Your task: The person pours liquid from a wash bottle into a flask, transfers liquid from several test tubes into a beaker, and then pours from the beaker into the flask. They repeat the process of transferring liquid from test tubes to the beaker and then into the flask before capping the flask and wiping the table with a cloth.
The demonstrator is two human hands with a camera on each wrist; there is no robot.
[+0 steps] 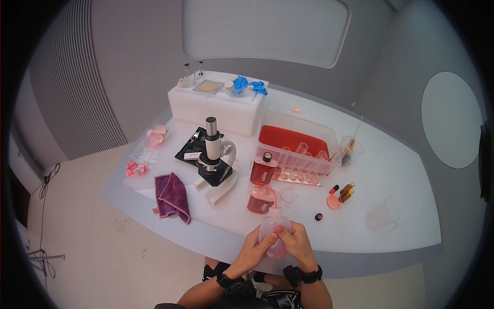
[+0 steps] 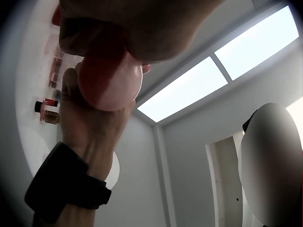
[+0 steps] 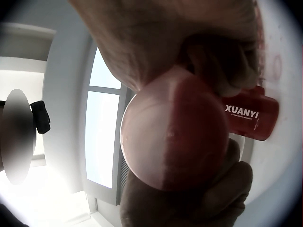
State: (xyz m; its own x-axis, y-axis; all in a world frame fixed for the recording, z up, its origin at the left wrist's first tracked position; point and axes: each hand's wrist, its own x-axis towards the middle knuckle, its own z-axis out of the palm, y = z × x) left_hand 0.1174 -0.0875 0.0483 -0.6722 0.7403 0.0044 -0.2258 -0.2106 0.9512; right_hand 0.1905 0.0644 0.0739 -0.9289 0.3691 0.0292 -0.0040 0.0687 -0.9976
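Note:
Both hands hold a translucent plastic bottle [image 1: 274, 234] with pink liquid in it, just above the near table edge. My left hand [image 1: 253, 251] grips its left side, my right hand [image 1: 299, 244] its right side, fingers curled round it. The left wrist view looks up at the bottle's round base [image 2: 110, 80], with the left hand [image 2: 132, 23] over it and the right hand [image 2: 90, 127] beside it. From the right wrist view the base [image 3: 175, 137] fills the middle, under the right hand [image 3: 165, 42].
Two red bottles [image 1: 263, 170] [image 1: 261, 200] stand just beyond the hands; one shows a XUANYI label [image 3: 251, 113]. A microscope [image 1: 213, 154], purple cloth [image 1: 173, 195], clear tub of red liquid [image 1: 296, 141], small brown vials [image 1: 346, 191], a clear beaker [image 1: 383, 216] and a white foam box [image 1: 216, 105] share the table.

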